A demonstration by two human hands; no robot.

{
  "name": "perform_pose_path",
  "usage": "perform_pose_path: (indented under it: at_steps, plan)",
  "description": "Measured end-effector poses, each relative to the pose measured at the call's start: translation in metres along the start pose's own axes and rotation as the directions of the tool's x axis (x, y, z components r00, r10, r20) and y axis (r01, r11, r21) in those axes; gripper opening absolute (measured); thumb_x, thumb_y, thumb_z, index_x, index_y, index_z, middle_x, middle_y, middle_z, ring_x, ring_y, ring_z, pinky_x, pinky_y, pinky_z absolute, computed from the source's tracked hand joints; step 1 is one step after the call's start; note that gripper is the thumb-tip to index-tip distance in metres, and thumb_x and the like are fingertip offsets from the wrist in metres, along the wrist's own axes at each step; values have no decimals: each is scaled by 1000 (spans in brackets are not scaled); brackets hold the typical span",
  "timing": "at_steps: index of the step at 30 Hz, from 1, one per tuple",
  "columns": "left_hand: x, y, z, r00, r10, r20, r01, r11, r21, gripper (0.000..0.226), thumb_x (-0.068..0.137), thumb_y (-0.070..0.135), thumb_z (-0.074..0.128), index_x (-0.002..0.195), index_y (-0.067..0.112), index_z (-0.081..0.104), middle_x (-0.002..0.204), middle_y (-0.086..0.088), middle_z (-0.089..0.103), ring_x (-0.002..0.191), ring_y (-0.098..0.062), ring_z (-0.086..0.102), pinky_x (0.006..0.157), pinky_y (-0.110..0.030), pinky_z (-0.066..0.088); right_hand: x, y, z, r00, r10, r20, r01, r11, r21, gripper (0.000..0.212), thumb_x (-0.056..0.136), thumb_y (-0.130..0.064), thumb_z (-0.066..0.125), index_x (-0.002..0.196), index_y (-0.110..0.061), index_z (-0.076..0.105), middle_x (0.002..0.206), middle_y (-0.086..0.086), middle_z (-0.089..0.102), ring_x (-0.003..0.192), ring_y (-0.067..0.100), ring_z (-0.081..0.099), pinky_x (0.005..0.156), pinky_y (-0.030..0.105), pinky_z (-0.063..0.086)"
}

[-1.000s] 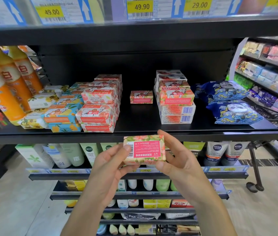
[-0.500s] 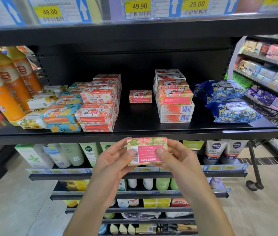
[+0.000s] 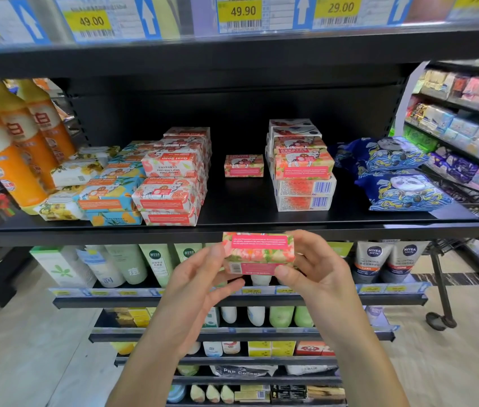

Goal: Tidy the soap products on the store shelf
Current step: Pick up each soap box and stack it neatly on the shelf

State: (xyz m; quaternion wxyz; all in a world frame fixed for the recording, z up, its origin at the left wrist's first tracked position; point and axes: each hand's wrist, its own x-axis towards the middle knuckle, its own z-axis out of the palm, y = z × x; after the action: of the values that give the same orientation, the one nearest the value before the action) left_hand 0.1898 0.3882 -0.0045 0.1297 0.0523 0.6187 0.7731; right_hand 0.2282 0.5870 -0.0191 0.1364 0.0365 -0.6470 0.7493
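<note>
A pink floral soap box [image 3: 258, 252] hangs just below the front lip of the black shelf [image 3: 261, 223]. My left hand [image 3: 200, 277] pinches its left end and my right hand [image 3: 313, 267] grips its right end. On the shelf, stacked pink goat soap boxes [image 3: 172, 183] stand left of centre, with blue and yellow boxes [image 3: 109, 195] beside them. One lone pink box [image 3: 244, 165] lies at the back centre. A taller stack of soap boxes [image 3: 302, 171] stands to the right of it.
Orange bottles [image 3: 6, 148] stand at the shelf's left end and blue patterned packs [image 3: 396, 174] at its right. Price tags line the shelf above. Tubes and bottles fill lower shelves. A side rack with packets stands at the far right.
Both hands have tipped the box, so its barcode face now points down towards me and a long text side faces up. It stays in front of the shelf edge.
</note>
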Motion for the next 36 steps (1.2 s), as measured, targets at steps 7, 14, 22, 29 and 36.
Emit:
perform_pose_path:
  at_steps: [7,14,22,29,36]
  plan:
    - [-1,2,3,1000,-13,11,13,1000,6,55,77,45,70,117,6,73,115,-14,76,111,-26,71,101,-43,54,1,3,-3,993,-85,86,86,996,-6,43,85,3,73,125,-9,60,124,9,68,125,25,61,99,30,53]
    - [-4,1,4,1000,28,-14,-28,1000,-2,42,88,28,67,124,6,69,117,-10,76,111,-21,72,104,-37,54,-1,-3,-1,993,110,50,-102,983,-151,65,79,-45,84,137,-37,56,135,-16,63,131,4,55,100,31,52]
    - [-2,-3,1,999,30,-27,-31,999,-16,59,73,29,76,130,16,66,119,-8,75,113,-19,71,90,-26,59,-2,-11,9,982,182,-44,-186,976,-116,49,71,-47,77,116,-32,67,101,-18,76,95,-3,70,71,7,51]
    - [-2,0,-3,1000,4,29,-3,1000,-17,61,80,28,81,137,25,60,130,-3,70,120,-22,68,100,-39,54,-3,-5,7,993,114,-13,-114,993,-17,57,72,-25,82,125,-28,64,115,-10,75,111,8,69,85,23,58]
    - [-1,-2,1,999,-45,-6,44,998,-40,39,89,32,66,121,10,71,113,-11,77,108,-25,72,95,-42,58,0,6,3,995,46,84,-54,995,90,70,76,0,80,138,-21,57,130,3,69,124,23,63,90,36,58]
